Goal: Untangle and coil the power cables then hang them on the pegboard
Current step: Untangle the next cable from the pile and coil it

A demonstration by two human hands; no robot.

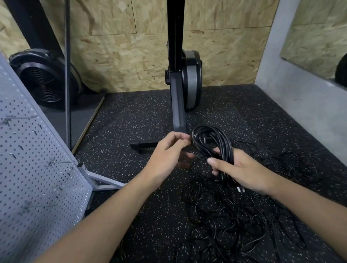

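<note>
My right grip [242, 171] is curled round the lower bend of the black coil of thin power cable [224, 146], held above the speckled black rubber floor [136, 117]; my left grip [166, 152] pinches its upper edge. It looks light, limp, slippery: clasp all loops together.

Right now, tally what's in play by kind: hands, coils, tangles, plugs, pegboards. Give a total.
hands: 2 (left hand, right hand)
coil: 1
tangle: 1
plug: 1
pegboard: 1
total: 6
</note>
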